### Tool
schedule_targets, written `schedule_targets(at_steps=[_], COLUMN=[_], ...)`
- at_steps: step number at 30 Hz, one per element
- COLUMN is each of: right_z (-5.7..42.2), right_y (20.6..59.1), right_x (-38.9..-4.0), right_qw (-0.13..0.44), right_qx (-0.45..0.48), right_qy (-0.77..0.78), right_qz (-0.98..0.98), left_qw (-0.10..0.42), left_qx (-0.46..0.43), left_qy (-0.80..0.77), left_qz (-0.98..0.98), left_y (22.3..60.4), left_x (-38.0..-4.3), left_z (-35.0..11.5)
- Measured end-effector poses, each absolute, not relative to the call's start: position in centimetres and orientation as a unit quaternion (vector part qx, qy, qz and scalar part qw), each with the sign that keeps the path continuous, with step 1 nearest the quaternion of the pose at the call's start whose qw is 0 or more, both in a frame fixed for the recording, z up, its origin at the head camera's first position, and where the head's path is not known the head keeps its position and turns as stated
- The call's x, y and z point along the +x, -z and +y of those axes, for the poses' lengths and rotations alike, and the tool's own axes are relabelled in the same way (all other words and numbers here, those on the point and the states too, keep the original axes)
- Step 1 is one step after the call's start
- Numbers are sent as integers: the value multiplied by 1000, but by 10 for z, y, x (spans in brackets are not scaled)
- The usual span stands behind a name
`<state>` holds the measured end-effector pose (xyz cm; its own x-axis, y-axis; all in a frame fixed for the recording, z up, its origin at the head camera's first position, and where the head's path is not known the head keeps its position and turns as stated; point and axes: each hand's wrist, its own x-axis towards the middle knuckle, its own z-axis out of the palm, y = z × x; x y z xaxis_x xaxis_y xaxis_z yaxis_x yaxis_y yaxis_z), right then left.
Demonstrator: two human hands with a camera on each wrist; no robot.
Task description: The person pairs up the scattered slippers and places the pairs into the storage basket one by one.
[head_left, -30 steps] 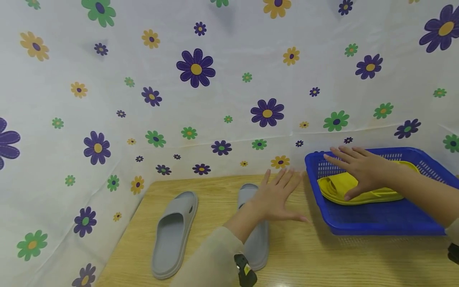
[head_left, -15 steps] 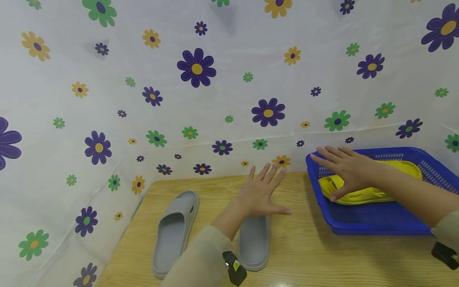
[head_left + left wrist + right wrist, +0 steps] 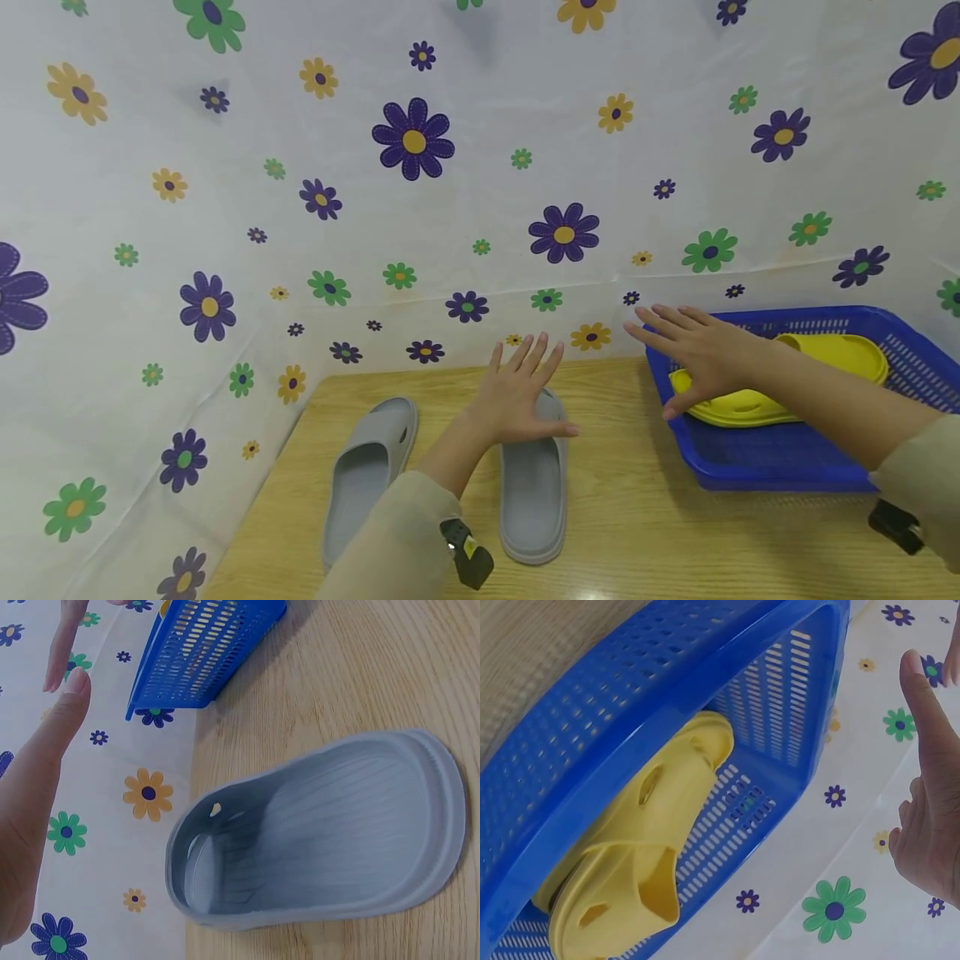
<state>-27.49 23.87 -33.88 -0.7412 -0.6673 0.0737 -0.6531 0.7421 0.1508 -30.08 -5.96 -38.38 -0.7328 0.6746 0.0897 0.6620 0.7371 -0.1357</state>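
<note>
My left hand (image 3: 516, 402) hovers with fingers spread above the right-hand grey slipper (image 3: 534, 500), hiding part of its strap; it holds nothing. In the left wrist view that slipper (image 3: 337, 832) lies sole-down, seen into its footbed. The other grey slipper (image 3: 378, 433) rests to the left, partly behind my left sleeve. My right hand (image 3: 708, 354), fingers also spread, is raised over the left side of the blue basket (image 3: 787, 482) and grips nothing. Inside the basket are yellow slippers (image 3: 847, 358), partly covered by my hand and forearm; in the right wrist view the yellow slippers (image 3: 667, 795) lie close together.
A wooden tabletop (image 3: 622, 542) bears the slippers and basket. White cloth with printed flowers (image 3: 480, 192) rises behind the table and along its left side. Dark wrist devices (image 3: 468, 557) sit at both sleeves.
Both hands have drifted left through the air, fingers still spread. More of the right-hand grey slipper and of the yellow slippers now shows. The slippers and basket have stayed in place.
</note>
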Motion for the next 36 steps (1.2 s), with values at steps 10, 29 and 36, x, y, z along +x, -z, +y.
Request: schedule_targets(at_steps=[10,29,36], right_z=[225,185,173], right_y=[342,335,336], right_x=[-278,-290,-291], right_qw=[48,28,13], right_qx=[356,353,364], right_qy=[56,21,-19], right_qz=[-932,-935,-931], left_qw=[65,59,56], left_qx=[-350,-326,-306], left_qy=[-24,-10,-17], left_qz=[-934,-943,-950], left_y=[387,392,398], left_x=[-306,-312,-312], left_z=[-85,-128,-144])
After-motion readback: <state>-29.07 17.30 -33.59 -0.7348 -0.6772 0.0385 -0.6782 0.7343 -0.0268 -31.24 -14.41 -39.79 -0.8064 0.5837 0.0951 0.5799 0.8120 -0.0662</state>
